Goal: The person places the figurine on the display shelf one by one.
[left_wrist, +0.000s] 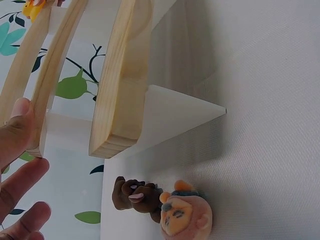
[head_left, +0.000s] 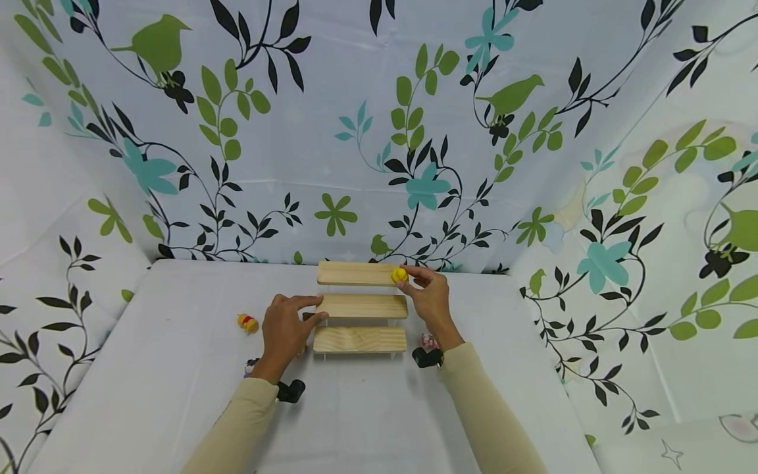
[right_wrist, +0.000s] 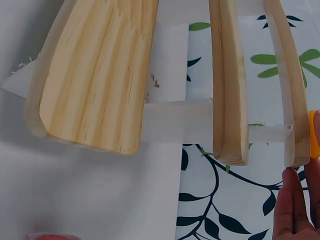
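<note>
A small wooden three-step shelf [head_left: 361, 307] stands in the middle of the white table. My right hand [head_left: 428, 296] pinches a small yellow figure [head_left: 399, 274] at the right end of the top step [head_left: 355, 272]. In the right wrist view the yellow figure [right_wrist: 314, 134] shows at the right edge beside my fingertips [right_wrist: 292, 205]. My left hand [head_left: 286, 329] rests its straight fingers against the left end of the middle step [head_left: 361, 305]. The left wrist view shows those fingers [left_wrist: 17, 135] on the shelf's end.
A small yellow-and-red figure [head_left: 248, 322] lies on the table left of my left hand. A brown figure [left_wrist: 134, 194] and an orange-faced figure [left_wrist: 182, 215] lie by the bottom step. A pink figure [head_left: 429, 340] sits near my right wrist. Patterned cloth walls surround the table.
</note>
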Tool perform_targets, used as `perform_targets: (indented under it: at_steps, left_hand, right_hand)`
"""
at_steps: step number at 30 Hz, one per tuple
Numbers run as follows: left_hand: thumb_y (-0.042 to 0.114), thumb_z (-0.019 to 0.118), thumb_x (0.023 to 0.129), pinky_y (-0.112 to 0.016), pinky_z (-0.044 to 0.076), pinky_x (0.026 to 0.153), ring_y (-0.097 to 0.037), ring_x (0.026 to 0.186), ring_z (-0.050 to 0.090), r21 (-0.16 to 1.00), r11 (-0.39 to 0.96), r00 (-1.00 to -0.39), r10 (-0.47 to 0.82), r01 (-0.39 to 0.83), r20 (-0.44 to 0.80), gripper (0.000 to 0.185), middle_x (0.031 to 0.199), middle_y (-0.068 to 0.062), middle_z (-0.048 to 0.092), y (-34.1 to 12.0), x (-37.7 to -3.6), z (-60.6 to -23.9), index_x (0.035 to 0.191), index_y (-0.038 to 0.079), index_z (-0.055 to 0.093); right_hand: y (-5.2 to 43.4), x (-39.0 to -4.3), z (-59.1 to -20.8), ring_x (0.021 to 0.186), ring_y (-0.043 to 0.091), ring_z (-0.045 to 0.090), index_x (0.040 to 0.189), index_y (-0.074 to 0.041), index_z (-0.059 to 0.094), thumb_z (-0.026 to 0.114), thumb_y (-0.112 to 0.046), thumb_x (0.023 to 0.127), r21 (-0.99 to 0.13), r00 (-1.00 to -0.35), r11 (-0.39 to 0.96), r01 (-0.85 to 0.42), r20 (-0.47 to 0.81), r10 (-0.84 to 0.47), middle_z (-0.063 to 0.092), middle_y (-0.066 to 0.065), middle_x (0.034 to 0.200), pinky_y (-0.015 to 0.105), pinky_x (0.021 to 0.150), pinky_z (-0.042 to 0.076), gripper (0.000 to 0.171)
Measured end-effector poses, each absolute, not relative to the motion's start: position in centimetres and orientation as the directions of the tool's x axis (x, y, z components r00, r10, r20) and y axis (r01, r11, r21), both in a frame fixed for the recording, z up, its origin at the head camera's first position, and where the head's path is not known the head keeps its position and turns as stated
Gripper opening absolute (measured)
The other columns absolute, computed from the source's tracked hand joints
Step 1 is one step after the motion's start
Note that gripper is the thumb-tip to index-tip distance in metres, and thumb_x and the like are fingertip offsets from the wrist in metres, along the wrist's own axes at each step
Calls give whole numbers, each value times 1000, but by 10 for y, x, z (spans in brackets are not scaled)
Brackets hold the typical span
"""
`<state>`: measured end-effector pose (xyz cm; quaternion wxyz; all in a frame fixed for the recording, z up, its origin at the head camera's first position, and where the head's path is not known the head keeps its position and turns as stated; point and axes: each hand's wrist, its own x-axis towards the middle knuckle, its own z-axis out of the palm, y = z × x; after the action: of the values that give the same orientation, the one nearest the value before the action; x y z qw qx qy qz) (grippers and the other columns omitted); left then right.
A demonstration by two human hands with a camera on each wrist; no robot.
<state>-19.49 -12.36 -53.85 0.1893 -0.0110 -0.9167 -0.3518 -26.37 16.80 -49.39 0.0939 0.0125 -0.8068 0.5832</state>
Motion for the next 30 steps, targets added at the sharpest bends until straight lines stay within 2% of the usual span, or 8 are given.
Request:
perform_targets:
  at_steps: [4,7,16,23,30]
  left_hand:
    - [32,94,79,-38,47,67,-28,87,60,626,760,-915,-107,177,389,45,115,-6,82,-124,-196,-540,120,18,83]
    - [32,94,79,-37,45,66,-28,85,60,622,760,-910,-102,190,401,45,114,-6,83,-125,-196,-541,120,18,83]
    - [33,94,80,-39,46,68,-28,88,60,623,763,-916,-107,173,386,46,115,-6,82,-123,-195,-541,121,19,83]
    - [34,93,81,-37,44,66,-28,87,59,630,760,-925,-106,160,364,46,116,-8,82,-123,-195,-538,122,19,82]
    - [35,92,82,-35,42,66,-28,87,58,636,757,-935,-101,150,341,46,118,-7,82,-124,-195,-536,124,19,82]
  right_hand:
    - [168,-263,-495,129,43,62,119,-13,81,86,-8,90,-944,-982,302,-131,165,89,76,7,128,48,114,48,31]
    - [168,-264,-496,130,44,61,120,-13,80,86,-8,90,-946,-983,300,-126,160,92,76,8,129,50,114,47,31]
    - [170,-265,-498,129,40,63,123,-14,80,86,-9,90,-944,-983,308,-122,157,91,75,8,132,50,113,50,33]
    - [179,-261,-493,129,29,65,126,-19,79,87,-15,90,-937,-984,323,-132,164,74,75,3,133,44,112,52,37]
    - [199,-251,-492,128,27,65,128,-18,78,87,-20,90,-937,-979,318,-144,181,90,75,3,134,47,111,52,39]
